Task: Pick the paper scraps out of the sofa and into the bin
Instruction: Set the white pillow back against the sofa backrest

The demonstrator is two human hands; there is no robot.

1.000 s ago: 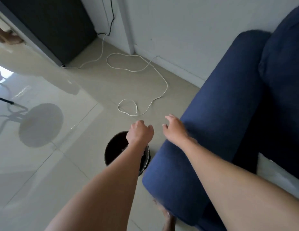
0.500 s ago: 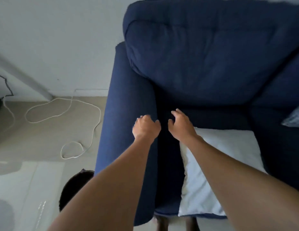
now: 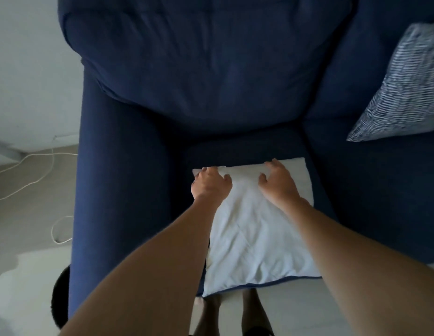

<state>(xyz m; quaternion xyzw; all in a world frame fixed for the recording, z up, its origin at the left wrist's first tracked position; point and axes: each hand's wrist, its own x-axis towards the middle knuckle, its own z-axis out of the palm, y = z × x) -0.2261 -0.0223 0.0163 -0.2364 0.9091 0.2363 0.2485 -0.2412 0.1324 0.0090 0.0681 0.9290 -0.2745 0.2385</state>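
Observation:
The dark blue sofa [image 3: 211, 81] fills the view, and a white pillow [image 3: 254, 238] lies on its seat. My left hand [image 3: 211, 185] is at the pillow's far left corner, its fingers curled around the edge. My right hand [image 3: 279, 183] lies flat on the pillow's far edge with its fingers apart. The dark round bin [image 3: 59, 299] stands on the floor at the lower left, mostly hidden behind the sofa arm [image 3: 119, 190] and my left forearm. No paper scraps are visible.
A striped blue-and-white cushion [image 3: 405, 88] leans on the sofa at the right. A white cable [image 3: 29, 175] loops over the tiled floor to the left of the sofa arm. My bare feet [image 3: 235, 316] stand in front of the seat.
My view swung right from the bin to the sofa seat. Both hands moved from above the bin and sofa arm onto the far edge of the white pillow.

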